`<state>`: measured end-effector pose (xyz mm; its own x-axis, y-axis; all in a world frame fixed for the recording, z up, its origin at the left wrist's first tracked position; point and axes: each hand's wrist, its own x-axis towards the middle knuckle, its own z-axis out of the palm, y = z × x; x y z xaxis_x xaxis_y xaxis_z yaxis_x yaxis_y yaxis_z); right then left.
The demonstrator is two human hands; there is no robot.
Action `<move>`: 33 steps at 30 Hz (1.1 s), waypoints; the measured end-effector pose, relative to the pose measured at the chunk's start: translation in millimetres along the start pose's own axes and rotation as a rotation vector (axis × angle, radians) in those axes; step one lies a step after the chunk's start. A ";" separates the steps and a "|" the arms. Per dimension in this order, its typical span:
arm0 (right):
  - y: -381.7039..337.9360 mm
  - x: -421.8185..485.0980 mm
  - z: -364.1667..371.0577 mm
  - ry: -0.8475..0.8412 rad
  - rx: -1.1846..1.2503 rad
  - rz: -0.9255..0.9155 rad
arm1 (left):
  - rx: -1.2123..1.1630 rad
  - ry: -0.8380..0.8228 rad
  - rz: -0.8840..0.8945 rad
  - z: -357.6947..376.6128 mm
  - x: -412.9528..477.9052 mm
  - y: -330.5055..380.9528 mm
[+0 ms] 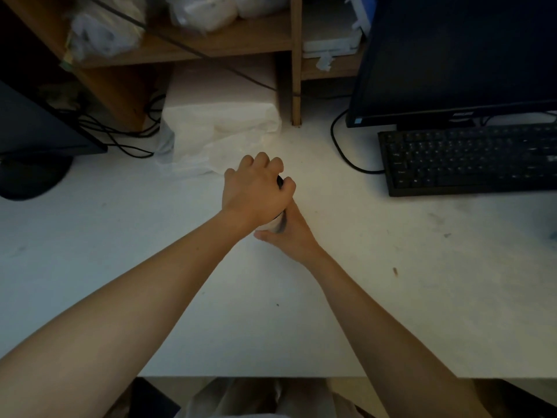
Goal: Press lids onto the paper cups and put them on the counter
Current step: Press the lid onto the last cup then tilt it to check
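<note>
Head view, dim light. A paper cup stands on the white counter near frame centre; only a pale strip of its wall shows between the two hands. The left hand lies palm-down over the cup's top, fingers curled over a dark lid, of which only a sliver shows at the hand's 3 o'clock edge. The right hand wraps the cup's wall from its 5 o'clock side, thumb across the front near the base. How fully the lid is seated cannot be told. White plastic bag at the cup's 11 o'clock, near the left hand. Black keyboard at 2 o'clock, well apart, monitor behind it.
</note>
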<state>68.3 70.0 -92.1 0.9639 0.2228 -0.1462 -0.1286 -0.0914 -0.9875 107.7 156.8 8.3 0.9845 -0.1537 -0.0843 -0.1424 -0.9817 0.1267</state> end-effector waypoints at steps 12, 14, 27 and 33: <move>-0.2 9.7 -1.4 -0.103 0.033 -0.002 | 0.037 0.015 0.002 1.5 0.1 0.8; -2.0 8.7 -1.6 -0.101 0.008 0.000 | 0.047 0.018 -0.001 1.4 -1.3 1.2; -46.0 -15.6 -11.7 0.109 0.032 -0.028 | -0.342 -0.137 0.119 -52.5 2.9 4.0; -127.8 -31.5 -29.8 0.237 -0.082 -0.257 | -0.753 0.112 0.098 -146.7 -7.2 5.5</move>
<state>61.4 45.8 40.5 0.9909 0.0177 0.1338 0.1350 -0.1415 -0.9807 114.9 169.0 154.6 0.9811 -0.1843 0.0581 -0.1614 -0.6160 0.7710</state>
